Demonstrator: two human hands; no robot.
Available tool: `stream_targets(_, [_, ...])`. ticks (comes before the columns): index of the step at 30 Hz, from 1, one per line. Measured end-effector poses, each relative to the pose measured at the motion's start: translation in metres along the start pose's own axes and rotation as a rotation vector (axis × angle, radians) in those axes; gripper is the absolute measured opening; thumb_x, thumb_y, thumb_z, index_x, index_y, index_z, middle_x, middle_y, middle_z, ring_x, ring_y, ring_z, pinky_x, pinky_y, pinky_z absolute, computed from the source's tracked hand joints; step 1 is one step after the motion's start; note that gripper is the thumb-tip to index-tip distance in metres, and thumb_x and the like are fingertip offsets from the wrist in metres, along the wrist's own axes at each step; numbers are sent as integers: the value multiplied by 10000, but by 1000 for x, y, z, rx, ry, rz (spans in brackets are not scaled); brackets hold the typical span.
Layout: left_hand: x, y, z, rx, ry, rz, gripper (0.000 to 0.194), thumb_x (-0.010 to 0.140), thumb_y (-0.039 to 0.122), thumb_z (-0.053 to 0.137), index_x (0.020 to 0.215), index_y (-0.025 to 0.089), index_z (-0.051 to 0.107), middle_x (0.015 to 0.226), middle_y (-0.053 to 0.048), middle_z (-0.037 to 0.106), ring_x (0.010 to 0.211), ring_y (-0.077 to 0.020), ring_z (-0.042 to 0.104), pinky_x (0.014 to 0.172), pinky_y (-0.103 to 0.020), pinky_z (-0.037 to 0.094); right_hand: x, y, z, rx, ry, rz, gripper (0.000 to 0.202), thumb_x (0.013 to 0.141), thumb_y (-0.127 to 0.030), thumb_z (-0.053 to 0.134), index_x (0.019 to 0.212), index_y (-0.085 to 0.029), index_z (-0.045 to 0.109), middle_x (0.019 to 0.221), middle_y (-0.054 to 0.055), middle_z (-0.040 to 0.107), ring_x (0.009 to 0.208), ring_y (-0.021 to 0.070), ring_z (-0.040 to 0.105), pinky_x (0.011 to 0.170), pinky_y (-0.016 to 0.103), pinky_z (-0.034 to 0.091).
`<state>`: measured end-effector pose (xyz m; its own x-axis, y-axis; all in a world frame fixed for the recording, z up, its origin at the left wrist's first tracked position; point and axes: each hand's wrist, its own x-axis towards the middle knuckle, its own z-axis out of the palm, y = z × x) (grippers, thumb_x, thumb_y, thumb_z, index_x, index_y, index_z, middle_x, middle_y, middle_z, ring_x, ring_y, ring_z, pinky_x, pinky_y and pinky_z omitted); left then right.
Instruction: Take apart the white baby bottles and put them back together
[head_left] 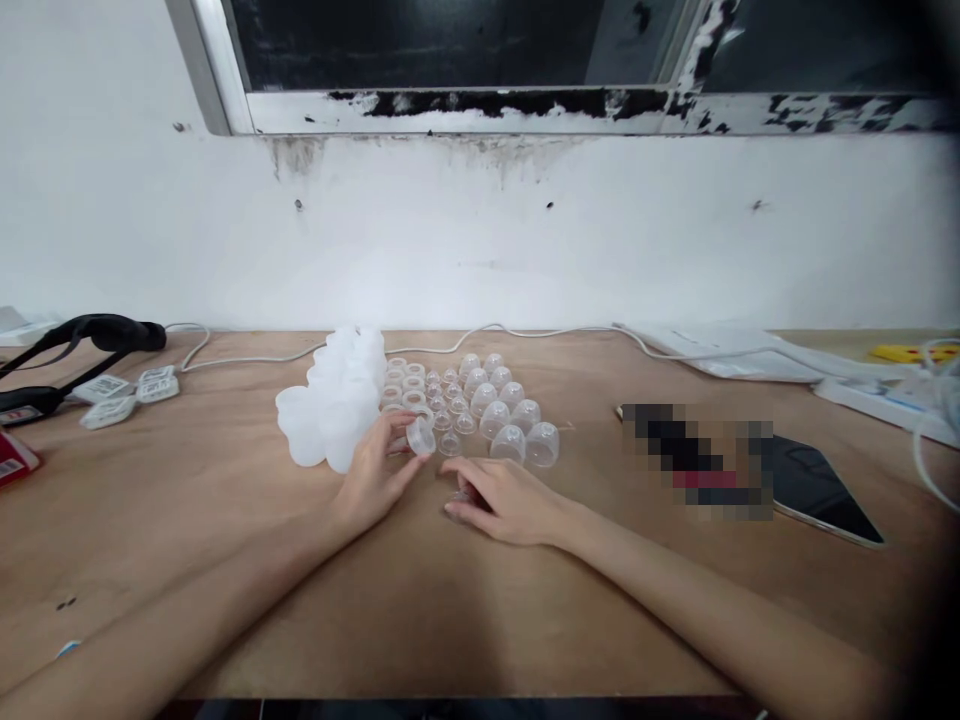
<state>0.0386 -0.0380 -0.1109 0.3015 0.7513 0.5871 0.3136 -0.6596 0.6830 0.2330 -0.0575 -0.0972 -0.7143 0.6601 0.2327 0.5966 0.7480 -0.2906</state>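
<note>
My left hand [377, 468] pinches a clear bottle collar ring [421, 436], tipped on its side just above the table. A small clear bottle nipple [460, 497] shows partly between the curled fingers of my right hand [517, 502]; the fingers hide the rest of it. Behind my hands, translucent collar rings [412, 384] stand in rows, beside rows of small clear nipples [464, 423]. To their right, clear dome caps [541, 444] form two columns. Frosted white bottles [341, 410] are grouped left of the rings, close to my left hand.
A phone [821, 490], partly blurred out, lies on the wooden table [360, 620] to the right. A power strip [885, 400] and a white plastic bag [720, 350] are behind it. At the left are a black strap [97, 340] and small white packets [109, 411]. A white cable [450, 346] runs along the back.
</note>
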Motion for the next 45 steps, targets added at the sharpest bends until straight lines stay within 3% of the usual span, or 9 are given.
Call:
stream_targets(3, [-7,4,1,-58,-57,-51,304,775,184,497,1052,170,372,1118,-71,424,1040,-139,452,856,-287,446,-4,-4,-1,45,-8,24,268,779,-352,442,946,-148,490,849,45,539,760,136,484,682,266,372])
stream_targets(9, [-36,12,9,-60,-103,-39,341,774,140,480,1078,228,351,1111,-58,423,1066,-139,430,854,-267,442,-24,-15,11,57,-87,99,287,705,-314,499,950,-167,523,868,62,528,828,187,457,733,317,363])
stream_targets(13, [-24,13,2,32,-172,28,351,767,143,486,1085,217,358,1122,-60,421,1078,-150,414,896,-303,402,-15,-10,6,71,-53,63,269,716,-273,469,951,-151,514,859,68,516,822,179,439,744,314,351])
stream_targets(18, [-6,12,-4,-7,-133,55,265,764,177,497,1004,159,385,1105,-87,422,1054,-160,433,855,-305,429,-2,-2,1,33,18,-15,228,748,-246,425,935,-133,491,831,59,500,765,149,435,711,294,354])
stream_targets(25, [-25,16,1,87,-241,-39,313,785,179,467,1073,205,348,1142,-58,422,1083,-142,412,900,-293,390,-18,-9,4,170,-2,24,216,745,-227,435,943,-161,491,930,69,463,821,145,444,733,279,372])
stream_targets(32, [-16,12,-2,206,-260,6,270,777,198,468,1028,194,370,1114,-59,453,1040,-156,440,874,-304,390,-13,2,-1,341,178,97,162,790,-195,381,921,-145,461,787,46,528,677,111,479,624,237,393])
stream_targets(38, [-9,6,-2,60,-198,-53,332,760,191,500,1060,189,358,1114,-62,450,1024,-152,454,868,-309,406,-5,10,5,522,310,156,264,776,-224,446,1029,-170,394,912,66,532,682,103,514,554,211,425])
stream_targets(41, [-10,2,0,-52,-166,-100,445,739,170,526,1134,204,323,1122,-56,441,1031,-143,456,887,-299,409,-3,12,6,481,395,158,203,751,-245,503,941,-176,483,940,72,501,768,125,512,584,222,440])
stream_targets(45, [-8,-1,1,-136,-164,-131,378,735,158,531,1088,206,404,1155,-51,406,1060,-151,438,906,-294,406,-2,13,1,342,521,94,175,740,-219,530,910,-187,552,912,64,457,846,139,491,732,280,432])
